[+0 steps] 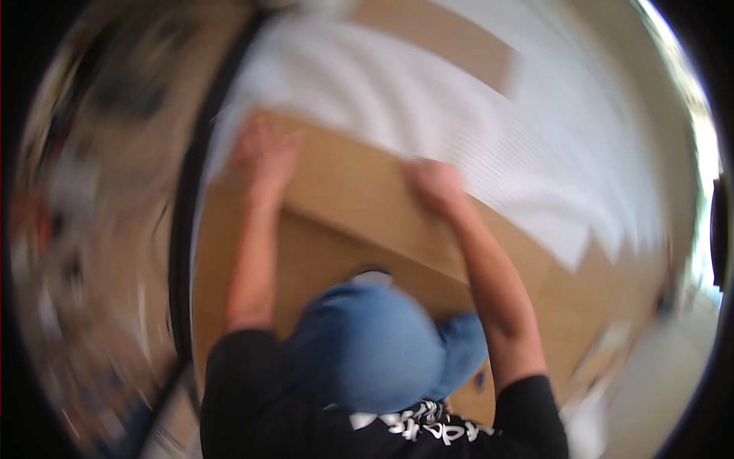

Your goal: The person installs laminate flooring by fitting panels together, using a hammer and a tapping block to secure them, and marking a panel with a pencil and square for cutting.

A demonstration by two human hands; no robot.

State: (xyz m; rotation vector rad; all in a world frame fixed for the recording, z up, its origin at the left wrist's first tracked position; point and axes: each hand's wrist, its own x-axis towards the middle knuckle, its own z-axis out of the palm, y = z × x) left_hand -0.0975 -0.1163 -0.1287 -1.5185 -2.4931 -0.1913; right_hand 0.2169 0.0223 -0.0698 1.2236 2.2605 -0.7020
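Observation:
A wood-toned floor plank [355,180] lies slantwise in front of my knees, its near edge casting a dark line over the boards below. My left hand [265,149] grips its left end, the thumb over the top face; motion blurs those fingers. Farther right, my right hand [437,183] is closed over the plank's far edge, with its fingertips hidden. Past that edge stretches rippled white underlay sheet [512,149]. Laid brown flooring [313,249] continues under and around my bent, jeans-clad knee [390,344].
Another brown plank [443,38] rests on the underlay at the far side. A black strip or frame edge [191,199] runs along the left. Beyond it, a blurred floor area holds scattered items [76,191]. A pale wall [642,92] and bright opening stand at right.

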